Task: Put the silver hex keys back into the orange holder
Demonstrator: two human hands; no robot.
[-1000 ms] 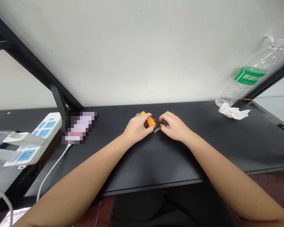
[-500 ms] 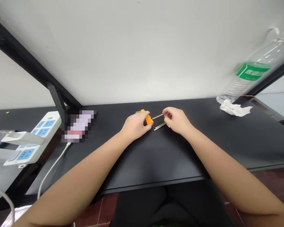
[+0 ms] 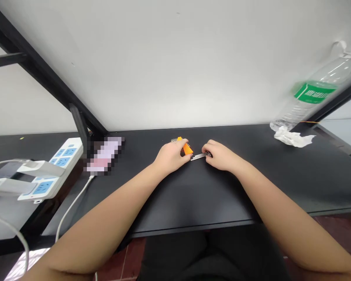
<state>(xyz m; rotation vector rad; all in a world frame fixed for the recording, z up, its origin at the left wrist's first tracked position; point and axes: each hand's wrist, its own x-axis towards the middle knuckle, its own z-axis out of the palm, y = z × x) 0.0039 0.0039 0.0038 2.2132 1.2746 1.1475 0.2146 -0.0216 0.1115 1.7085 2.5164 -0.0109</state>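
Observation:
My left hand (image 3: 172, 155) grips an orange hex key holder (image 3: 188, 150) between thumb and fingers, just above or on the black tabletop. Thin metal rods stick out of the holder's far left end, partly covered by my fingers. To its right, my right hand (image 3: 221, 155) rests on the table with its fingers curled over several loose silver hex keys (image 3: 198, 156). Their long ends point left toward the holder, apart from it. Their other ends are hidden under my fingertips.
On the left stand a white power strip (image 3: 64, 156) with plugged-in chargers and a pixelated phone (image 3: 105, 154) on a white cable (image 3: 73, 205). At right, a clear bottle (image 3: 316, 92) leans near crumpled tissue (image 3: 294, 138). A pale wall (image 3: 187, 70) rises behind the table (image 3: 193, 199).
The single hex key that my right hand held out toward the holder no longer shows there. My right fingers have come down over the loose keys. My left hand keeps the holder.

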